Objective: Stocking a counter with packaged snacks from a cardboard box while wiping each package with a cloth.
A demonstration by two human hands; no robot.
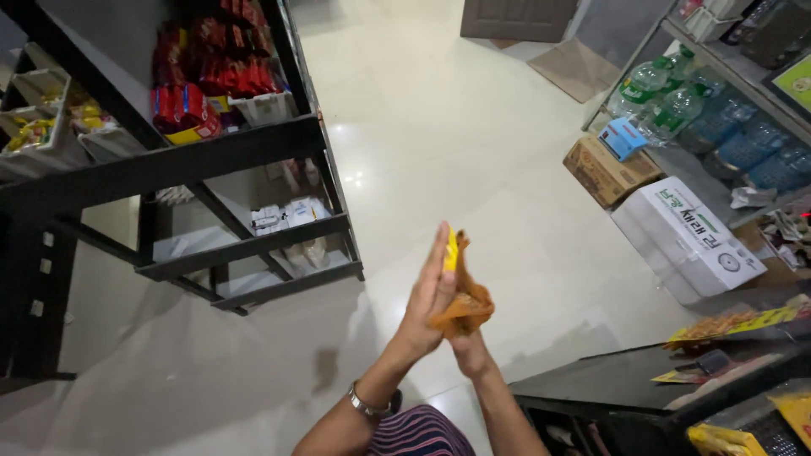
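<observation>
Both hands pressed an orange packet (463, 306) flat between them, left hand (427, 295) fingers extended, right hand (470, 348) cupped beneath, so the next move called for a firmer pinch.

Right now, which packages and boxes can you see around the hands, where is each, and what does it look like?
Orange and yellow packet: pressed between the left hand and right hand, crumpled.
Red packets: upper shelf of the black rack, left, stacked in trays.
White carton: on the floor at right, rectangular, green and black print.
Brown carton: behind the white one, cardboard.
Blue box: on top of the brown carton, small.
Water bottles: right shelf, clear with green labels.
</observation>
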